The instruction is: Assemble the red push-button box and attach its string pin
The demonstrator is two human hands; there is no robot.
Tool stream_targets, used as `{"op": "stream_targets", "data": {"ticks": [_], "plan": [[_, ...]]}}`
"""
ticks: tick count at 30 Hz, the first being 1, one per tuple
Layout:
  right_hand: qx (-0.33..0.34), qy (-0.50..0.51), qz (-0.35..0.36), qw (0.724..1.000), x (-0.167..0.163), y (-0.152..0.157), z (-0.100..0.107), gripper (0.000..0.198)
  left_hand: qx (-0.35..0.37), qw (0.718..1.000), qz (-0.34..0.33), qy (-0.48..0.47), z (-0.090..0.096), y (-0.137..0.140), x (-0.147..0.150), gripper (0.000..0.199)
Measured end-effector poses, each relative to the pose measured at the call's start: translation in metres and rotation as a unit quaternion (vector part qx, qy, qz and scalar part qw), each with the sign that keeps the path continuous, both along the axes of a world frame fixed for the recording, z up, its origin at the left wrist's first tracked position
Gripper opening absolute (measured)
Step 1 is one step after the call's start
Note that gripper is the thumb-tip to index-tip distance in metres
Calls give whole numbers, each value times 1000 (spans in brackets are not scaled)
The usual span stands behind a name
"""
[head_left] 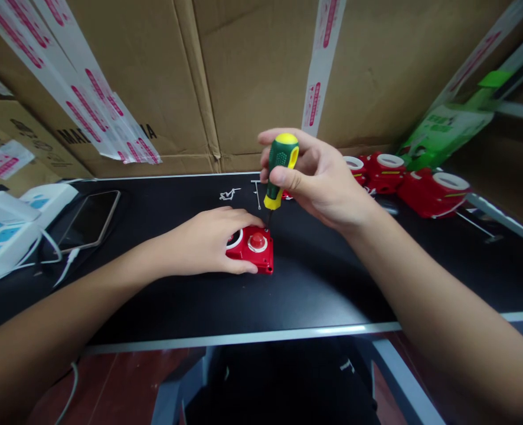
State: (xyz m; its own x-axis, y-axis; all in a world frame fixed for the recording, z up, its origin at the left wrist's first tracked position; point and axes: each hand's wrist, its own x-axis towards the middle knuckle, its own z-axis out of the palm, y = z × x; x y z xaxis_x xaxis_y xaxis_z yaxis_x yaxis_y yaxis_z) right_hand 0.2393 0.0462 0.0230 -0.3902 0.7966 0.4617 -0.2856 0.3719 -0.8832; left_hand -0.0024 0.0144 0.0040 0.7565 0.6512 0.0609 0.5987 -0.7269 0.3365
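What we look at first is the line of the screwdriver (pixel 280 168) over the red box (pixel 249 255): the handle stands nearly upright, its top leaning a little to our right, and the dark shaft (pixel 270 218) runs down to the far right corner of the box. The tip seems to meet that corner, though it is too small for us to tell whether it sits in a screw. Our right hand (pixel 326 177) has the handle pinched between thumb and curled fingers, the gap closed down to the handle's thickness, with the palm off to the right and the corner below and slightly left of the fingertips. The box lies flat on the black table (pixel 314 283), red dome (pixel 258 240) facing up, its long axis running roughly left to right as far as the covering hand lets us judge. Our left hand (pixel 208 243) grips it from the left, spread about as wide as the box is deep, fingers along the far side and thumb along the near side. Both hands are close to the worked corner, the left just beside it, while a thin metal rod (pixel 257 198) lies beyond it, near the handle
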Motion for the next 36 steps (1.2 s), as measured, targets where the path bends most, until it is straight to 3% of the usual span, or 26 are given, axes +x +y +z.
{"op": "stream_targets", "data": {"ticks": [4,7,13,17,28,33,36], "plan": [[-6,-73,129,989,17,8,2,51,-4,1000,7,1,1,-1,1,68],[-5,-76,144,987,21,12,1,46,-6,1000,9,-1,2,-1,1,67],[-5,-67,69,995,11,6,1,31,-13,1000,10,-3,0,1,-1,67],[2,-56,11,998,4,4,0,35,-9,1000,8,-4,2,2,-1,65],[9,-77,-61,995,-2,3,3,53,-6,1000,24,3,2,-1,1,61],[25,-44,-111,993,-12,5,-7,52,13,998,54,19,0,-1,2,63],[20,-30,-87,996,-11,9,-12,46,16,998,56,19,-1,5,-1,64]]}}
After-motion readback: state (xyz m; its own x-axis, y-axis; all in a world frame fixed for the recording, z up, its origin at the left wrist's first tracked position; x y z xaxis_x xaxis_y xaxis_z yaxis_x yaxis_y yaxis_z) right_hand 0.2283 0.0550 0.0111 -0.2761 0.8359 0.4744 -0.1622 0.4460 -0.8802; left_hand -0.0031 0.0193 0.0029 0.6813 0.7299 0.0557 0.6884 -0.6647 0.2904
